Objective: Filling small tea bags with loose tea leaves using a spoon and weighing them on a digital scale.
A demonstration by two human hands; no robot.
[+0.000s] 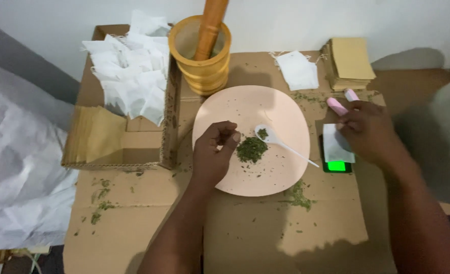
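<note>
1 plate (281, 109), 1 spoon (281, 143), 1 mortar (200, 61), 1 pestle (211, 25), 1 scale (336, 165).

Plate (250, 109): pale pink. Herb pile (251, 149): dark green. Spoon (281, 144): white. Mortar (200, 56): yellow-orange. Sachets (131, 81): white. Scale display (336, 166): bright green. Cardboard (265, 228): brown.

One head cam, looks steeply down from above, close over cardboard worktop (245, 233); wall edge at top of frame. No 2nd view.
</note>
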